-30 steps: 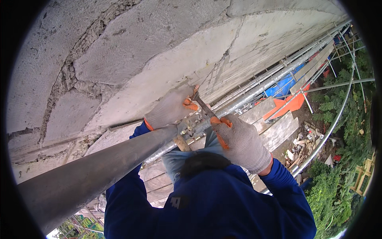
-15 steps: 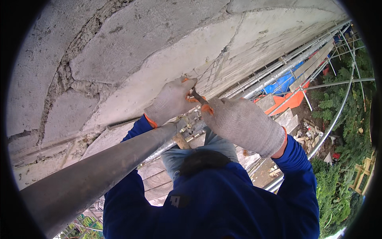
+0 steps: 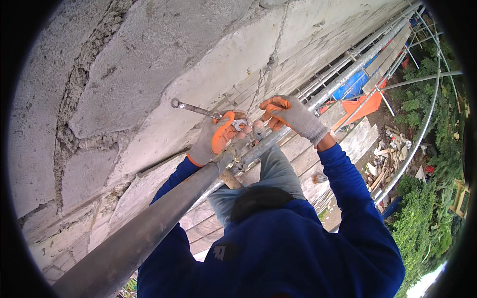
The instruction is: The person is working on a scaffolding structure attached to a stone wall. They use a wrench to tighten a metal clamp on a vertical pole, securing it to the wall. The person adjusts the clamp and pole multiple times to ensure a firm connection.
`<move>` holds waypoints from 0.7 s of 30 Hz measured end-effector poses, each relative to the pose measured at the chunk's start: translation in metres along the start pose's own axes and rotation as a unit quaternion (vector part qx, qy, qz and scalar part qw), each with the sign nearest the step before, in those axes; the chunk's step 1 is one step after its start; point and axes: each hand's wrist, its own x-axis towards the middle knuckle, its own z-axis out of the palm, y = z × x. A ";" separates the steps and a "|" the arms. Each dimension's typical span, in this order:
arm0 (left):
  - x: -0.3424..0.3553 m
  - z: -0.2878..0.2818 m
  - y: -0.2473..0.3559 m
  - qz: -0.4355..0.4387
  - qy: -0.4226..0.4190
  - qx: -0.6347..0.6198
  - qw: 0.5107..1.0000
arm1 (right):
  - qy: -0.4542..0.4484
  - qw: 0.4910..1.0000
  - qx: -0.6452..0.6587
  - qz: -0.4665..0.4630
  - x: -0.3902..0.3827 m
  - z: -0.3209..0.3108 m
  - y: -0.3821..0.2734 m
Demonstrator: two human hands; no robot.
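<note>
My left hand (image 3: 216, 134), in a grey glove with orange palm, is closed round a metal wrench (image 3: 191, 108) whose ring end points left toward the pale wall. The wrench's other end is at a small metal piece by my fingertips. My right hand (image 3: 290, 119), gloved alike, is to the right of it, fingers curled; what they hold, if anything, is hidden. Below both hands are scaffold couplers (image 3: 233, 159) on metal tubes, with a thick dark grey pipe (image 3: 144, 228) running to the lower left and a short brown piece (image 3: 230, 180) under it.
The cracked concrete wall (image 3: 124, 69) fills the upper left. Scaffold tubes (image 3: 357, 67), planks (image 3: 353, 141) and blue and orange sheeting (image 3: 350, 84) run along the right. Lower down lie debris (image 3: 387, 159), green plants (image 3: 417, 233) and a wooden pallet (image 3: 457, 198).
The wrench has swung over to point left in my left hand, which has turned palm up. My right hand has left the wrench and moved up and to the right.
</note>
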 end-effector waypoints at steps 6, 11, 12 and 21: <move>-0.009 0.015 0.013 -0.081 0.035 -0.025 0.996 | -0.088 0.976 0.034 -0.196 0.092 0.034 0.069; -0.007 0.008 0.004 -0.147 0.060 -0.030 0.987 | -0.416 0.804 0.424 -0.034 0.157 0.094 0.055; -0.003 0.003 0.003 -0.164 0.037 -0.040 0.985 | -0.422 0.792 0.401 -0.184 0.164 0.101 0.059; 0.007 0.005 0.001 -0.270 0.084 -0.120 0.952 | -0.076 0.890 0.450 -0.007 0.090 0.099 0.032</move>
